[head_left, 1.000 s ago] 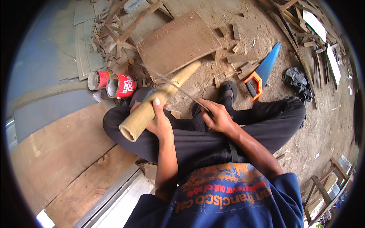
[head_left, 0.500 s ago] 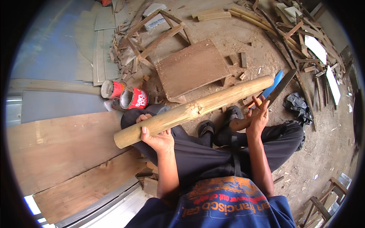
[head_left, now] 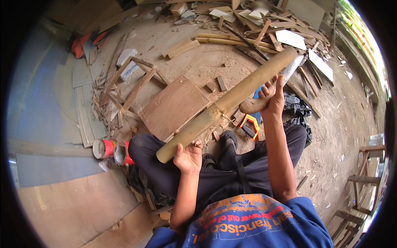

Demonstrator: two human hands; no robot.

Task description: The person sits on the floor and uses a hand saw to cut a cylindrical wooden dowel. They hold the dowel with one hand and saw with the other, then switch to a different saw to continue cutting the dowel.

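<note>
Aslant, bamboo [head_left: 227, 103] rests in the left hand [head_left: 190, 160].

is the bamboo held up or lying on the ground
Held up: the left hand grips the bamboo near one end, above the legs.

Bamboo pole [head_left: 231, 100]: smooth, matt, node splintered rough. Tool handle [head_left: 253, 106]: worn wood; blade [head_left: 294, 68], upper right, probably shiny metal, partly hidden. Bag [head_left: 298, 108], right: crinkled glossy plastic. Shirt [head_left: 248, 231]: matt cloth.

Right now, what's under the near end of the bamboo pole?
You can see a dark trouser leg and part of the left hand gripping the bamboo pole. Leg and hand parts directly behind it are covered.
</note>
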